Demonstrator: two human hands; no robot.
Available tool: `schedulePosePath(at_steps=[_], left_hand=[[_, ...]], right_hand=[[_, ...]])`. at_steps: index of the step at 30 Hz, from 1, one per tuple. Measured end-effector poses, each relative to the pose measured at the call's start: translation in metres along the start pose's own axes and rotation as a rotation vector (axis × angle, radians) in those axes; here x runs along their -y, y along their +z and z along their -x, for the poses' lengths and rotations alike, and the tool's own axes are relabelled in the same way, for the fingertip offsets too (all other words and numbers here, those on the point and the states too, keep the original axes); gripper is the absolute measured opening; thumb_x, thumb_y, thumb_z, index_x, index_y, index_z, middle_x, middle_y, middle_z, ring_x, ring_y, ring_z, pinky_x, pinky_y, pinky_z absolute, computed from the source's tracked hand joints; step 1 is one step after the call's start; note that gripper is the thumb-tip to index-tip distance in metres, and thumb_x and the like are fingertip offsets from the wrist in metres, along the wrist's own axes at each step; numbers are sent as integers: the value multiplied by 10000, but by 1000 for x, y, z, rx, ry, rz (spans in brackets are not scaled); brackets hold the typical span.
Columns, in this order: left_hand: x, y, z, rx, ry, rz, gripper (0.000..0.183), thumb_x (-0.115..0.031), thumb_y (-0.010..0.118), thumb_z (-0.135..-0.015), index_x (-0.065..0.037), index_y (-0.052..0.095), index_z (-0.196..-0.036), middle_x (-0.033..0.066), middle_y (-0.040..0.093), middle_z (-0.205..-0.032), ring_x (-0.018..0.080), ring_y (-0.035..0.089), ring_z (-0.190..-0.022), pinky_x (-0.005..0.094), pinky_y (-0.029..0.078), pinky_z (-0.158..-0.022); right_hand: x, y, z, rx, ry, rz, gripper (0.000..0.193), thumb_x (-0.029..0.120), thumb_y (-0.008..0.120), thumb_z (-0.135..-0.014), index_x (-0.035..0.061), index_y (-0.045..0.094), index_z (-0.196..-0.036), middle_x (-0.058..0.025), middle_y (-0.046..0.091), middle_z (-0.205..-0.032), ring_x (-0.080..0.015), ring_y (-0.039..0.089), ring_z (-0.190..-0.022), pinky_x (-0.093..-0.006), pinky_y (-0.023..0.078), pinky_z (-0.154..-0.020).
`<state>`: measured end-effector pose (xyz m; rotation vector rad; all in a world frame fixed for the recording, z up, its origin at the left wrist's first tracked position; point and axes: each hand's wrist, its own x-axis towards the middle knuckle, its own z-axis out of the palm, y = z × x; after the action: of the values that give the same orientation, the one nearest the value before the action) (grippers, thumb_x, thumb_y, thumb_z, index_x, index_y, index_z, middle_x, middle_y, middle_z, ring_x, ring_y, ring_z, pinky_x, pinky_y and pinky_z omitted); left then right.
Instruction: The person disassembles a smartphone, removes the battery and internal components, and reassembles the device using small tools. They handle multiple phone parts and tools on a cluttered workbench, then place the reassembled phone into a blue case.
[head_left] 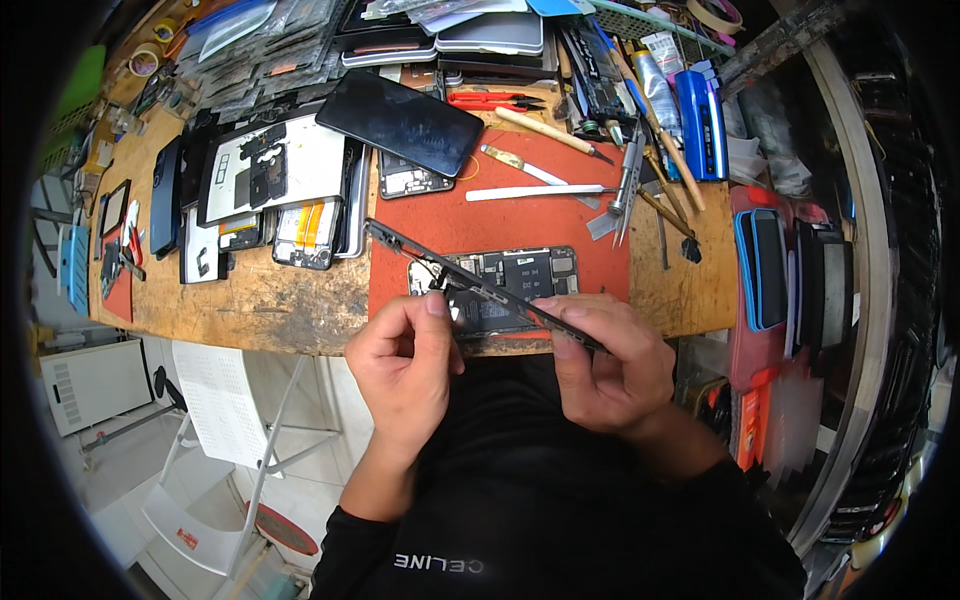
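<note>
Black shirt point(560, 480), dark panel point(488, 288), near end between right fingers point(612, 328)

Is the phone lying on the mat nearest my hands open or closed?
Open: the phone shows its dark inner parts, uncovered, on both sides of the held panel.

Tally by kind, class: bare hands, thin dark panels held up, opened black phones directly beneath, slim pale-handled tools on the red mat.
Bare hands: 2
Thin dark panel: 1
Opened black phone: 1
Slim pale-handled tools on the red mat: 3
Total: 7
</note>
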<state>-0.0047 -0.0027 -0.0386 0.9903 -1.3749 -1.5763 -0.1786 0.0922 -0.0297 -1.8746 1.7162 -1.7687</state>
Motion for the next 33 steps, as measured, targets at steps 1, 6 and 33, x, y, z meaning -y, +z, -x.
schedulePosePath(at_steps=[1,6,33], left_hand=[[3,1,-1,-11,27,-16,311,-214,647,-1153,1,673,-929,29,642,-692,52,531,-494,230,384,-446],[-5,-9,1,-7,-72,28,269,-193,658,-1146,7,725,-979,15,681,-787,43,564,-565,219,441,-507],[12,-30,-12,115,941,-1347,301,-313,869,-859,-235,872,-1150,-110,754,-1007,181,574,-1079,465,272,-1111]], right_hand=[[0,0,-1,3,-2,1,355,-130,758,-894,-70,674,-1234,-224,804,-1064,-347,825,-934,-399,675,-806],[2,7,-2,-21,71,-65,316,-128,762,-903,-74,701,-1208,-211,807,-1071,-335,822,-916,-385,662,-789],[-64,-14,-18,225,15,-109,263,-114,755,-914,-69,713,-1169,-238,809,-1016,-349,833,-944,-419,686,-829]])
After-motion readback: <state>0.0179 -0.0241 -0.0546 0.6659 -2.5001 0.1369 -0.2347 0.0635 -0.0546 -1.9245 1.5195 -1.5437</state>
